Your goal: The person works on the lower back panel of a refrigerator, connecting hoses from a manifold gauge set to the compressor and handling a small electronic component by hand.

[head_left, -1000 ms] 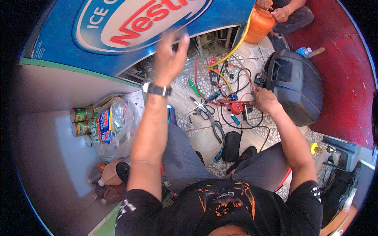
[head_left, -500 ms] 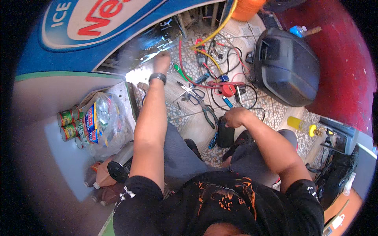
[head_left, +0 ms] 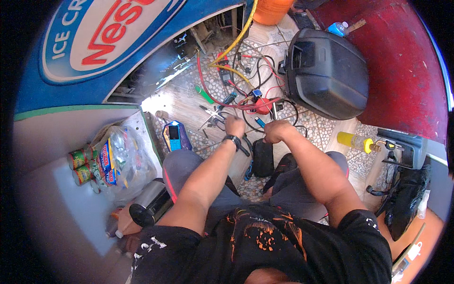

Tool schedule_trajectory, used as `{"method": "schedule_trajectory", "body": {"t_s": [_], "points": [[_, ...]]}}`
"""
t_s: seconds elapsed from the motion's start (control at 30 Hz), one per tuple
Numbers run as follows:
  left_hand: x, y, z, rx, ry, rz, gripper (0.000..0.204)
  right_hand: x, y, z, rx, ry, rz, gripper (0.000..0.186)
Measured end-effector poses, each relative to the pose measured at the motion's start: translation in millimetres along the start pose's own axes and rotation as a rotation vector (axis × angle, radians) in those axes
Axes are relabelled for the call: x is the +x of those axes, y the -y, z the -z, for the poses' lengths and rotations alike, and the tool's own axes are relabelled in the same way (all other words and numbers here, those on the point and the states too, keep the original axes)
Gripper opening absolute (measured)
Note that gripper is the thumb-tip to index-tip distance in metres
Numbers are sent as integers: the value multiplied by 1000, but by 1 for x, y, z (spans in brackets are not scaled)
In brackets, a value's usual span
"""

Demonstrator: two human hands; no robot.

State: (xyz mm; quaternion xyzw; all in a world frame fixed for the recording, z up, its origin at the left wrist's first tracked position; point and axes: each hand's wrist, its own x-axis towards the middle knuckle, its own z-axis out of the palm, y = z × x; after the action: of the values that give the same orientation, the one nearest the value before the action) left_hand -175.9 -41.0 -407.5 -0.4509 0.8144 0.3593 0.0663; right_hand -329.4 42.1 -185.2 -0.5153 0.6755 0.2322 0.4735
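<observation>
My left hand (head_left: 235,127) is low over the hand tools on the floor, fingers curled down; what they hold, if anything, is hidden. Just beside it lie pliers with silver jaws (head_left: 212,112), and dark tool handles (head_left: 245,147) show below it. My right hand (head_left: 278,131) is closed at the top of an upright black pouch (head_left: 263,160), seeming to grip its edge. Close beyond that hand are a small blue stick-like item (head_left: 259,122) and a red gauge-like part (head_left: 266,106) with hoses. A green-handled tool (head_left: 204,94) lies farther left.
A black hard case (head_left: 326,73) stands at right, near a yellow gas torch cylinder (head_left: 352,141). A yellow hose (head_left: 236,40) runs across the far floor. By my left knee lies a blue keypad phone (head_left: 174,137); plastic-bagged goods (head_left: 130,154) stand left.
My left hand has come back from the opening under the blue cabinet, moving right and nearer to the tools. The right hand stays by the black pouch. The view has shifted slightly.
</observation>
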Motion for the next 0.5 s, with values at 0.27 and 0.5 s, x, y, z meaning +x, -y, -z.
{"method": "schedule_trajectory", "body": {"t_s": [0.27, 0.5], "points": [[23, -94, -4, 381, -162, -621, 72, 1, -21, 10, 88, -164, 37, 46], [35, -109, 30, 306, -187, -751, 51, -9, -57, 30, 141, -237, 72, 39]]}}
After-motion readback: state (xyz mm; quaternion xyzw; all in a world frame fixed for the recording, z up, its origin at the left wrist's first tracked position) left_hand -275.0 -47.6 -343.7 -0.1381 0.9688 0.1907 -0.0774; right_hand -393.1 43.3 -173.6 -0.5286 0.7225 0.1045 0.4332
